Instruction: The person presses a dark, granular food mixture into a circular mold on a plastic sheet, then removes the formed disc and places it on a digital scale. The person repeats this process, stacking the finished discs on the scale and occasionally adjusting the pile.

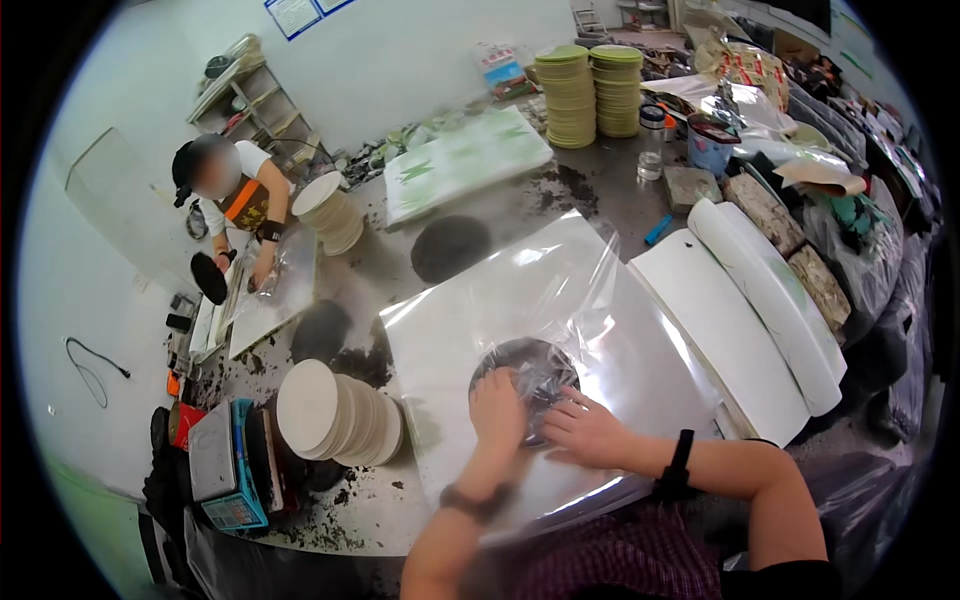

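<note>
A dark round disc lies on a stack of large white sheets in front of me. Crumpled clear plastic film covers it and spreads over the sheets. My left hand rests palm down over the disc's left side, on the film. On its lower right edge sits my right hand, fingers a little apart and touching the film. Neither hand is seen to grasp anything. Parts of the disc are hidden under both hands and the shiny folds.
Round pale discs are stacked at left beside a digital scale. A partly rolled white sheet lies at right near bricks. Tall greenish disc stacks stand at the back. Across the table, a person handles film and a dark disc.
</note>
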`<act>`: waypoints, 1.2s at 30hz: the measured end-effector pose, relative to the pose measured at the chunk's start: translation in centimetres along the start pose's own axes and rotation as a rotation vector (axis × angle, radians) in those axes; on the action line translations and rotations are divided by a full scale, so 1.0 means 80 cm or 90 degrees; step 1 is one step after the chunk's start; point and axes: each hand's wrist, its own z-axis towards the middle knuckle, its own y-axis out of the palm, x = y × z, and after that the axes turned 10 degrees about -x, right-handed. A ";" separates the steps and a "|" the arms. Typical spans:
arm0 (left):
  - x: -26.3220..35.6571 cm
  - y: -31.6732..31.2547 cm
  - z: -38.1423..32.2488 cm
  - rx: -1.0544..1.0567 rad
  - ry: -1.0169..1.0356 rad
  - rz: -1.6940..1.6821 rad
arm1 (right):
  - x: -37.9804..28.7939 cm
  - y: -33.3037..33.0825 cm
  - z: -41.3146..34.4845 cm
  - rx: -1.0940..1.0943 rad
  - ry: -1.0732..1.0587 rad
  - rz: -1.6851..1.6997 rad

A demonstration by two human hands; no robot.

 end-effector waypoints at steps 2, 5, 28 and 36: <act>0.050 -0.020 0.020 0.037 0.052 -0.144 | 0.021 0.034 -0.006 0.021 0.024 -0.015; 0.016 0.016 0.005 -0.067 -0.015 -0.035 | 0.008 0.003 0.006 -0.213 0.060 0.065; -0.017 0.035 0.014 -0.044 -0.042 -0.268 | 0.076 0.024 0.096 -0.021 0.155 0.243; -0.033 0.007 0.019 -0.227 0.082 -0.288 | 0.047 -0.048 0.077 -0.139 0.163 0.172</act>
